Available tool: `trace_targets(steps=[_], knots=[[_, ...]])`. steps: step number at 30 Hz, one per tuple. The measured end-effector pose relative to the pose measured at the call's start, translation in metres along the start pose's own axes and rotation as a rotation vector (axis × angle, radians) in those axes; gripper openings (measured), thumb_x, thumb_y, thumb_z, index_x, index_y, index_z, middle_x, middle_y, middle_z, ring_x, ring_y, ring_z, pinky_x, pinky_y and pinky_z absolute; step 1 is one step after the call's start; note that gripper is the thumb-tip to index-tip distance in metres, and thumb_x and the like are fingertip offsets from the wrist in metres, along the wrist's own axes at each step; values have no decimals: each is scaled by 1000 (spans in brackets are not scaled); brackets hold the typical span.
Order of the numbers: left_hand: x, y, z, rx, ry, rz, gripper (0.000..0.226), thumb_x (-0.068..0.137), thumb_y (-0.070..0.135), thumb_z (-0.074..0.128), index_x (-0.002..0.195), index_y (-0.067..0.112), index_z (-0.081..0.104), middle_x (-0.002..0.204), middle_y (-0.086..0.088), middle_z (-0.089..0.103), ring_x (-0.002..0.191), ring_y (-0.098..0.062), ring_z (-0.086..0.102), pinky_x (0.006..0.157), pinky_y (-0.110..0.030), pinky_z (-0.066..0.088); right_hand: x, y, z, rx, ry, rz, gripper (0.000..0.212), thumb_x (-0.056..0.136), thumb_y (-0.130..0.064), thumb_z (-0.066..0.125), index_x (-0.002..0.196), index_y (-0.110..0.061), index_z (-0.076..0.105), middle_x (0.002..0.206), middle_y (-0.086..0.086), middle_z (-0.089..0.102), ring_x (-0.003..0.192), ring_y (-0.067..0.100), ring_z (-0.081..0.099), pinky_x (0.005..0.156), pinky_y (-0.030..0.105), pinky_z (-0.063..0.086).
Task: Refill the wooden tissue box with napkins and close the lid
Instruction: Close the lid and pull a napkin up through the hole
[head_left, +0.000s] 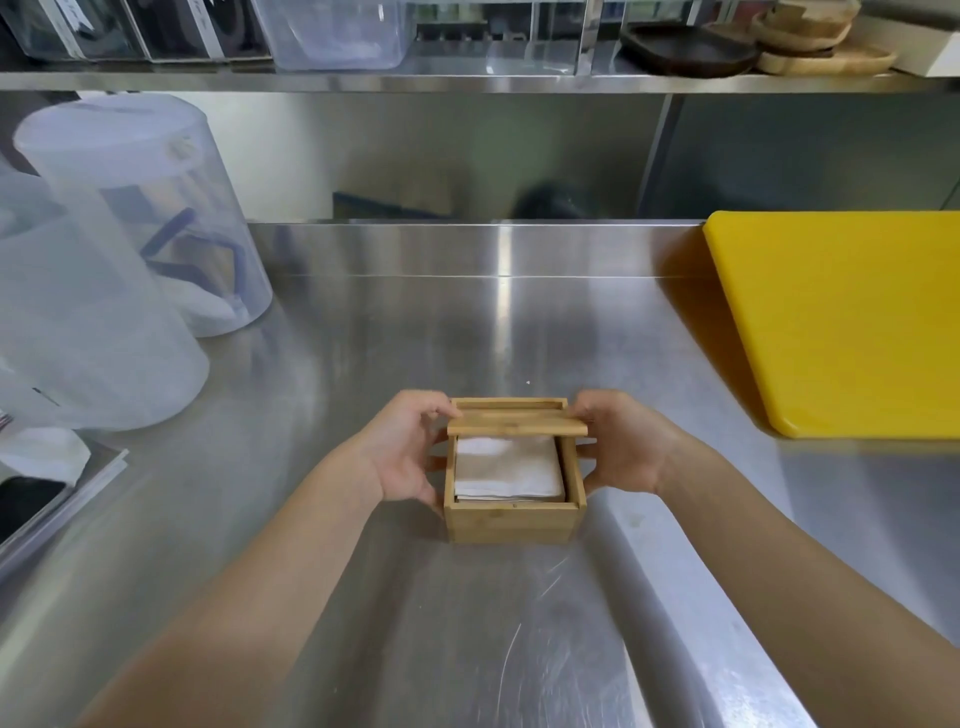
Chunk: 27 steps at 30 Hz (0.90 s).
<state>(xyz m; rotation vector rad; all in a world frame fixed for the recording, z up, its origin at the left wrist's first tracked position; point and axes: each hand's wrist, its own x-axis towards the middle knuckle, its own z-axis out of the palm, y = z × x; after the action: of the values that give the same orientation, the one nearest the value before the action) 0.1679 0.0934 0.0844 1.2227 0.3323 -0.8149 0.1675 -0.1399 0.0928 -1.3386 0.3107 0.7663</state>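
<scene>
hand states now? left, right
Left hand: gripping the lid's left end.
Right hand: gripping the lid's right end.

Napkins (508, 467) in box (511, 522), cutting board (852, 322) right, containers (145, 208) left

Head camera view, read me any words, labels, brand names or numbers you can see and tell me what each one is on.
No text here can be read.
White label strips on the dark bins on the top shelf: any print is too blurred to read.
Wooden tissue box, its lid, the napkins and the yellow cutting board: no print visible.
</scene>
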Motion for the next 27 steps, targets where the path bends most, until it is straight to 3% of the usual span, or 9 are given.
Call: trace_targets(steps=[3,5,7,11,15,17,20,23,27], knots=[[2,-5,3,77,49,8,32,70,5,47,86,29,61,88,2,58,83,-24,52,69,-51,50,-1,2,3,-94,23,-18,33,78,-1,47,107,-1,62,99,9,55,91,24,51,71,51,53],[2,-7,5,95,87,14,41,72,-2,48,94,30,63,100,-2,57,87,-25,51,62,-52,52,-4,4,3,-152,14,-24,42,78,8,46,118,3,55,107,11,56,99,24,52,79,58,50],[2,-10,4,87,97,23,52,73,-6,52,105,34,61,112,-5,53,94,-26,51,60,-55,52,-7,5,5,-154,7,-41,43,78,13,45,118,0,57,112,11,58,103,24,53,82,60,49],[3,-12,1,78,132,34,75,73,-11,54,128,39,46,118,-7,54,98,-25,53,60,-57,53,-8,7,5,-136,30,-59,47,77,18,41,115,-3,58,115,11,57,106,25,52,80,59,49],[2,-16,5,167,192,88,73,78,3,59,135,41,36,120,-2,56,102,-20,55,68,-44,52,-9,8,7,-142,49,-67,45,77,17,41,110,-7,60,110,9,58,103,23,52,77,56,50],[4,-20,12,363,284,171,75,80,31,62,142,41,22,138,5,46,118,-17,47,90,-38,40,-9,9,8,-136,62,-67,43,78,16,41,105,-10,61,108,7,58,104,22,51,76,56,50],[10,-32,21,927,464,333,86,77,69,44,145,36,4,157,6,7,142,-19,9,114,-44,12,-9,9,11,-148,82,-62,41,78,14,42,102,-13,61,106,5,59,106,22,50,75,55,50],[12,-44,30,1382,623,540,89,75,78,20,146,29,0,157,3,-6,142,-16,-12,113,-39,-5,-10,8,13,-170,97,-66,39,79,11,44,105,-12,61,108,5,60,106,22,52,71,51,51],[13,-53,34,1539,623,637,92,73,79,6,147,24,2,158,2,-3,142,-14,-13,112,-35,-9,-12,11,12,-198,134,-85,33,80,5,48,100,-16,63,111,5,61,105,19,54,75,49,52]])
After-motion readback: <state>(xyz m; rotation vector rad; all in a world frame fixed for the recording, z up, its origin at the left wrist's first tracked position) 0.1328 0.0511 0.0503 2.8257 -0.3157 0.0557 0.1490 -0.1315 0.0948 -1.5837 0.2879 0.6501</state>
